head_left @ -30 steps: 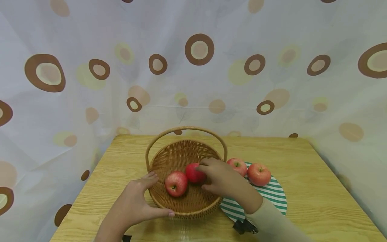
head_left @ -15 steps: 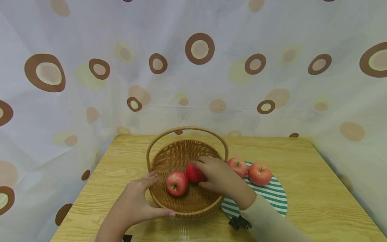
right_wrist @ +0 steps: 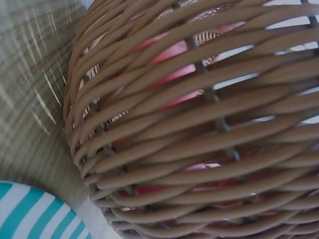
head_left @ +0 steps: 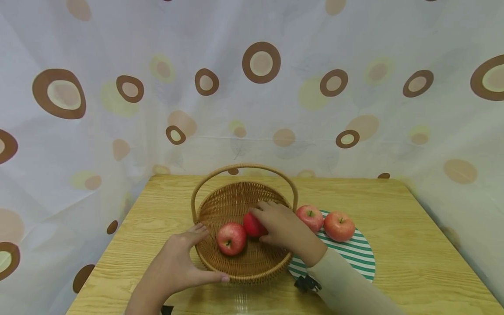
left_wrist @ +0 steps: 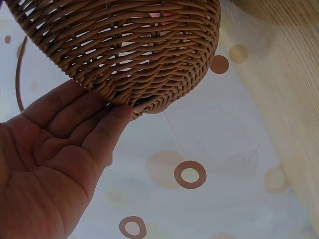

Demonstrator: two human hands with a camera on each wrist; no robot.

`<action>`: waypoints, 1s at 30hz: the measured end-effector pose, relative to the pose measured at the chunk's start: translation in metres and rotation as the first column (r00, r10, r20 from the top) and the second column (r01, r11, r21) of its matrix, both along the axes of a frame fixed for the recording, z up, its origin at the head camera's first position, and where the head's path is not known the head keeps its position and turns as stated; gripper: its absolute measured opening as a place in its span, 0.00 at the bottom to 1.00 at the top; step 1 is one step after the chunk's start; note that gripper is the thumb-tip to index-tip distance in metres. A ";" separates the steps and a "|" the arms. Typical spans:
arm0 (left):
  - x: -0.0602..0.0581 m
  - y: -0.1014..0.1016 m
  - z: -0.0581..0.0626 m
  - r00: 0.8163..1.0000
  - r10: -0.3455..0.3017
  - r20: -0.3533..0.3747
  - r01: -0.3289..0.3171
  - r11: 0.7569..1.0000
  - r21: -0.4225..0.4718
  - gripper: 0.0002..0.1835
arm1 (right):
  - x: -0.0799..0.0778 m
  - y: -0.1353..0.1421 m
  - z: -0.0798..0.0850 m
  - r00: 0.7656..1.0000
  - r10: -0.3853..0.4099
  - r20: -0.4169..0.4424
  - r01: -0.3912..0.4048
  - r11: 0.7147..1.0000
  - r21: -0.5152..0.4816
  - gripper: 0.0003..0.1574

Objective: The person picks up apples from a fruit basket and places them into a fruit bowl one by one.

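A round wicker basket (head_left: 220, 199) with a hoop handle stands on the wooden table. One red apple (head_left: 231, 238) lies inside it. My right hand (head_left: 277, 225) reaches over the basket's right rim and grips a second red apple (head_left: 251, 225) low inside, beside the first. My left hand (head_left: 185, 258) rests open against the basket's near left wall (left_wrist: 149, 74), fingers straight, thumb along the front rim. The right wrist view shows only the basket weave (right_wrist: 199, 129) close up, with red behind it.
Two more red apples (head_left: 309, 217) (head_left: 339, 226) sit on a green-and-white striped round mat (head_left: 354, 256) right of the basket. A spotted curtain (head_left: 252, 87) hangs behind and around the table. Bare tabletop (head_left: 413, 245) lies to the right and far left.
My right hand has carried its apple a little left and deeper into the basket, closer to the other apple. The left hand and the basket have stayed put.
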State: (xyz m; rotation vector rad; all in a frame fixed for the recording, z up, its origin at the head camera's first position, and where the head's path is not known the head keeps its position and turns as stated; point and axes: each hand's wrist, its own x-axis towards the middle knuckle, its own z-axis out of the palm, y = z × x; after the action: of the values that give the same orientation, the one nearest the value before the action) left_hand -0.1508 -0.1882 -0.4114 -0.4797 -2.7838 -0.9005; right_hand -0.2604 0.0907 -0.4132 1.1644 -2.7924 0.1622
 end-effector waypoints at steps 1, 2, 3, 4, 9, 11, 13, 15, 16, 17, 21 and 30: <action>0.000 0.000 0.000 1.000 0.000 -0.003 0.000 1.000 0.001 0.64 | 0.000 -0.001 0.000 1.000 -0.004 0.007 0.004 1.000 0.007 0.49; 0.000 0.000 0.000 1.000 -0.001 -0.006 0.001 1.000 0.001 0.63 | -0.001 -0.001 0.000 1.000 -0.008 0.014 0.008 1.000 0.016 0.50; 0.000 0.000 0.000 1.000 -0.001 -0.009 0.001 1.000 0.001 0.63 | -0.001 -0.002 0.000 1.000 -0.012 0.020 0.011 1.000 0.023 0.50; 0.000 0.001 0.000 1.000 -0.001 -0.009 0.001 1.000 0.002 0.63 | -0.002 -0.002 0.000 1.000 -0.014 0.024 0.013 0.999 0.031 0.50; 0.000 0.001 0.002 1.000 -0.002 -0.018 0.002 1.000 0.001 0.63 | -0.003 -0.003 -0.003 0.999 -0.002 0.036 0.000 0.999 0.049 0.49; 0.000 0.002 0.002 1.000 -0.003 -0.023 0.003 1.000 0.001 0.63 | -0.003 -0.002 -0.003 0.999 0.005 0.043 -0.008 0.999 0.053 0.50; 0.001 0.002 0.002 1.000 -0.002 -0.028 0.002 1.000 0.003 0.63 | -0.004 -0.002 -0.004 0.998 0.006 0.057 -0.009 0.999 0.046 0.51; 0.001 0.002 0.002 1.000 -0.002 -0.029 0.003 1.000 0.005 0.63 | -0.004 -0.002 -0.004 0.997 0.000 0.077 -0.003 0.999 0.041 0.52; 0.001 0.002 0.002 1.000 -0.002 -0.029 0.002 1.000 0.004 0.63 | -0.005 -0.002 -0.004 0.996 -0.003 0.086 0.000 0.999 0.039 0.52; 0.001 0.002 0.002 1.000 -0.002 -0.029 0.002 1.000 0.003 0.63 | -0.005 -0.003 -0.004 0.995 -0.006 0.097 0.002 0.999 0.034 0.52; 0.001 0.002 0.002 0.999 -0.002 -0.037 0.001 1.000 -0.006 0.64 | -0.007 -0.003 -0.004 0.992 -0.001 0.123 -0.002 1.000 0.021 0.50; 0.001 0.002 0.001 0.998 -0.009 -0.057 0.009 1.000 -0.003 0.64 | -0.009 -0.003 -0.007 0.994 0.028 0.109 -0.027 1.000 -0.007 0.45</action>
State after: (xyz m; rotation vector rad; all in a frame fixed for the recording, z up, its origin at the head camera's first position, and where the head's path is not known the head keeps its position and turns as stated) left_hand -0.1497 -0.1862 -0.4102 -0.5106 -2.7343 -0.8711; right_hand -0.2699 0.0880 -0.4199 1.2295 -2.8684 0.2426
